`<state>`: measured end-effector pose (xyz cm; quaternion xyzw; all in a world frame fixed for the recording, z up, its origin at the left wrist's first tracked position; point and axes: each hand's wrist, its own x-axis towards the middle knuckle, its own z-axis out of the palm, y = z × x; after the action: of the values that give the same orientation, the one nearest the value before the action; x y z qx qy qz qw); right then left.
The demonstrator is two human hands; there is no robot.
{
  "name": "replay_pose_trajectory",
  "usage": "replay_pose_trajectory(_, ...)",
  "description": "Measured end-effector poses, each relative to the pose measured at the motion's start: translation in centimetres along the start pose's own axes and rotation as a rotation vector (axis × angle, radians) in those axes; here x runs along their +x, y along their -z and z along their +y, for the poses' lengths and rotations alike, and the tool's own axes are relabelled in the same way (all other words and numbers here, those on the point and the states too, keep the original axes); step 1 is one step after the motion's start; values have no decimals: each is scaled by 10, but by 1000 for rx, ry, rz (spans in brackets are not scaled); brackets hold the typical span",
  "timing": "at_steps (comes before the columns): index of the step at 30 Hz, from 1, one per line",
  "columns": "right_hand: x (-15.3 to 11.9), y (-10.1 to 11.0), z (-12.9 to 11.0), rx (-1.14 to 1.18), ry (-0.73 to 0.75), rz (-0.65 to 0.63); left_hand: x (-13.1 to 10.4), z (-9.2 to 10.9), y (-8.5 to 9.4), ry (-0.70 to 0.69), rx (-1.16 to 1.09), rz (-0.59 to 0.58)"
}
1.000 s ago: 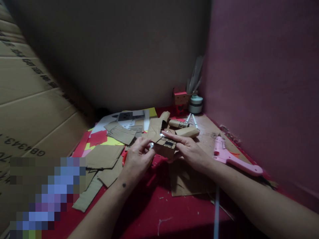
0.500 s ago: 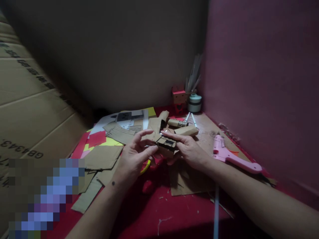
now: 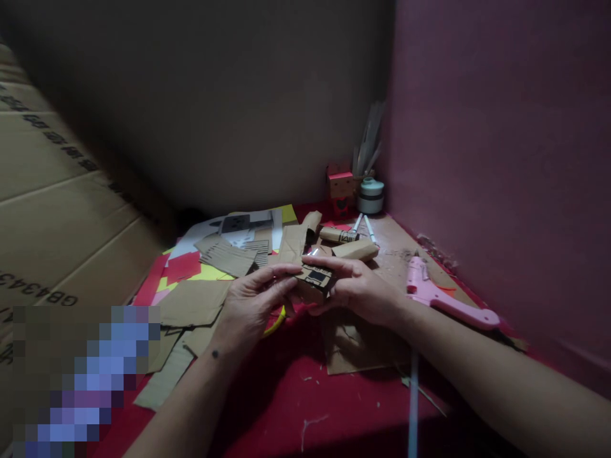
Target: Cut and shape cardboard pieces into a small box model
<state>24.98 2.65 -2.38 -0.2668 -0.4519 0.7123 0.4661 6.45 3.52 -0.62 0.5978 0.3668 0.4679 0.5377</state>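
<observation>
Between the left hand [image 3: 255, 296] and the right hand [image 3: 370, 294], each grip pinching one side of it, a small boxy cardboard piece [image 3: 316, 277] is held above the red bench [image 3: 344, 407]. It is plain brown, with a solid dark square and smaller black marks on its upper face and a shadowed side below. Right of the right grip, apart from the piece, lies a pink glue gun [image 3: 436, 298].
</observation>
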Motion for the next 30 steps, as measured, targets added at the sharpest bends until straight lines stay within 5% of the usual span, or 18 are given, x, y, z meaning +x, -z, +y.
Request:
replay_pose_trajectory(11, 2, 2, 6, -127, -10, 2, -3, 1, 1, -14, 167, -102)
replay_pose_trajectory(21, 1, -3, 9, -326, 177, 107, -3, 2, -4, -15, 225, -54)
replay_pose_trajectory(30, 2, -2, -1, 107, -38, 7, -3, 9, 9, -103, 272, -168)
